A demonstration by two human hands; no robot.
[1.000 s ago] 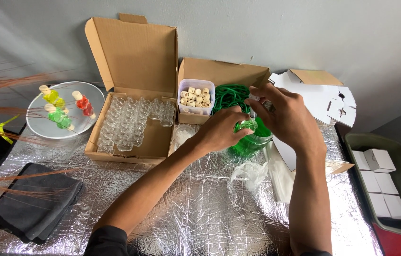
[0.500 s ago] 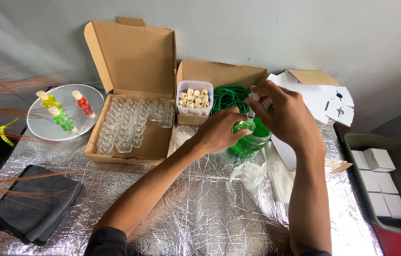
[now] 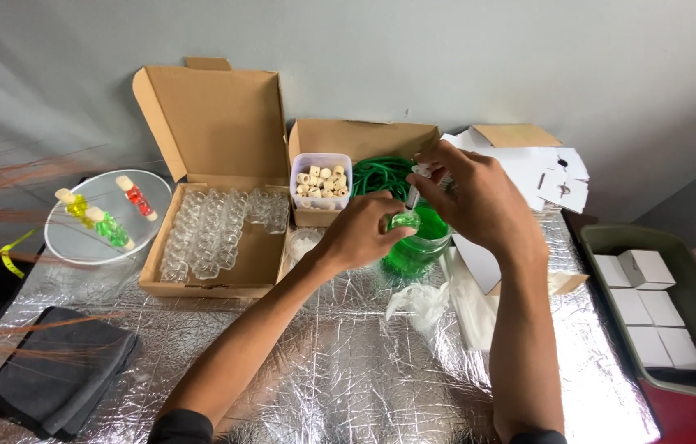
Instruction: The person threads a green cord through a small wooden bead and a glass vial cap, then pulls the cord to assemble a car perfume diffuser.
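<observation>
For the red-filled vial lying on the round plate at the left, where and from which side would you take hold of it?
Grip the red vial across the middle of its barrel, coming straight down from above. It lies flat on the plate, cork end toward the wall, so the long sides are exposed. The yellow vial and green vial lie apart to its left, probably leaving room for the fingers.

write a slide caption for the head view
Left hand holds a small vial of green liquid over a green-filled container while the right hand works a dropper-like tool above it.
</observation>
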